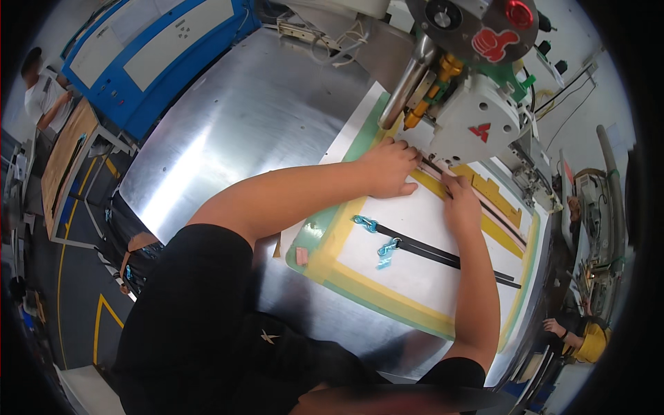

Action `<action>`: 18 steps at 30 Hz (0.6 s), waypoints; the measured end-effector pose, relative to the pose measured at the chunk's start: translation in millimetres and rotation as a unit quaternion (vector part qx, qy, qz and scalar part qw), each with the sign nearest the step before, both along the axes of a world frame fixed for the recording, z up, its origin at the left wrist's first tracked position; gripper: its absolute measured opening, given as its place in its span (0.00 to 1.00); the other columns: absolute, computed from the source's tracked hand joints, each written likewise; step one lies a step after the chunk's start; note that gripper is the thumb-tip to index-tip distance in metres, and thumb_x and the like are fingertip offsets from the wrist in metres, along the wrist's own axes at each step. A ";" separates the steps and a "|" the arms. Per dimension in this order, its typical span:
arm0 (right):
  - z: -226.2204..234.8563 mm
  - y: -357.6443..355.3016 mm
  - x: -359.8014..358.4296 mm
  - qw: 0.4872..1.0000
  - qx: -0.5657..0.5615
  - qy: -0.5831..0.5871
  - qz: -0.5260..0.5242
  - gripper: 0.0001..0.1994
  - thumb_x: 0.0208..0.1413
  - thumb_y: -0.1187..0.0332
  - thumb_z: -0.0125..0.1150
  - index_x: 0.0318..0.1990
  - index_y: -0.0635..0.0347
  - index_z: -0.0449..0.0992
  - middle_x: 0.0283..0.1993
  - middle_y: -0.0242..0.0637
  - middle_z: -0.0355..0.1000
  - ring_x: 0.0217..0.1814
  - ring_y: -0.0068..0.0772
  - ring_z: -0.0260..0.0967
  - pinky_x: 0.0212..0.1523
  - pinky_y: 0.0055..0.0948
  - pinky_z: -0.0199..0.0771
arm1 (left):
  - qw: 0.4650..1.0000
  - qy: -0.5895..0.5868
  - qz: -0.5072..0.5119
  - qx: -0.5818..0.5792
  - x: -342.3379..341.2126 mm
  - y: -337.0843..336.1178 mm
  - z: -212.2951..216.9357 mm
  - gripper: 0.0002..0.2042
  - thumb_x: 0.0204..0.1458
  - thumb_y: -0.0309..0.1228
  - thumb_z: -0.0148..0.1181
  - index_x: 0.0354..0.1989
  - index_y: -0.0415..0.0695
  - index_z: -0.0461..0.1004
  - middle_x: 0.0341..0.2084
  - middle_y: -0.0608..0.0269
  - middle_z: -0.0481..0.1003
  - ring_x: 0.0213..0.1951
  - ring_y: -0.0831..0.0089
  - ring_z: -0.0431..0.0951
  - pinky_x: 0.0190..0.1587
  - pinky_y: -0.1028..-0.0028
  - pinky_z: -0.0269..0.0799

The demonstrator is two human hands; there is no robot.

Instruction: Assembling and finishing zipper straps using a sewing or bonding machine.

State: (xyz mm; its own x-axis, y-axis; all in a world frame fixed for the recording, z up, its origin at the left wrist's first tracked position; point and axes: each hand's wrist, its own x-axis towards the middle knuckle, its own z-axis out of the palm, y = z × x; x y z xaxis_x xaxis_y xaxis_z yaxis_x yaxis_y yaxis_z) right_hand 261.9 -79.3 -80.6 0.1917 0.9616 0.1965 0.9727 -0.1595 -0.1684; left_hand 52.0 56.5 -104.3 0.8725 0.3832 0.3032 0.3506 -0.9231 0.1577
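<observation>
Two hands, left hand, right hand, pink strip running diagonally

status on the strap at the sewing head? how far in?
Done: two black straps with blue clips lie flat in the white template.
In hand: left hand and right hand press a pinkish strip into the slot under the sewing head.
Left: no stitching can be made out on the strip.
</observation>
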 end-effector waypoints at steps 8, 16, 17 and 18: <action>0.0 -17.4 15.2 0.999 0.018 -0.020 -0.038 0.22 0.55 0.78 0.54 0.57 0.51 0.80 0.56 0.37 0.75 0.56 0.49 0.75 0.55 0.43 0.77 | 1.000 0.014 0.017 0.014 -2.7 4.3 4.8 0.32 0.56 0.51 0.59 0.62 0.39 0.73 0.52 0.54 0.76 0.55 0.61 0.74 0.59 0.60 0.66; 6.2 -12.4 8.3 0.998 0.001 -0.044 -0.042 0.21 0.55 0.77 0.55 0.56 0.53 0.80 0.56 0.40 0.75 0.55 0.51 0.75 0.54 0.44 0.77 | 0.998 0.020 0.048 0.026 11.3 -11.2 16.1 0.27 0.53 0.51 0.61 0.53 0.41 0.79 0.50 0.54 0.76 0.54 0.60 0.74 0.57 0.59 0.66; 5.9 -11.3 7.6 0.998 0.005 -0.043 -0.036 0.21 0.56 0.76 0.55 0.56 0.53 0.80 0.56 0.40 0.75 0.55 0.51 0.75 0.54 0.44 0.77 | 0.998 0.035 0.051 0.024 12.2 -13.2 19.5 0.27 0.53 0.50 0.61 0.53 0.41 0.79 0.50 0.55 0.76 0.54 0.60 0.74 0.58 0.59 0.66; 7.3 -10.0 6.0 0.999 0.010 -0.044 -0.029 0.21 0.56 0.76 0.56 0.57 0.52 0.80 0.56 0.40 0.75 0.54 0.50 0.75 0.54 0.44 0.77 | 0.997 0.046 0.053 0.015 13.4 -14.5 20.9 0.26 0.54 0.50 0.60 0.52 0.40 0.80 0.50 0.55 0.77 0.55 0.60 0.74 0.59 0.60 0.65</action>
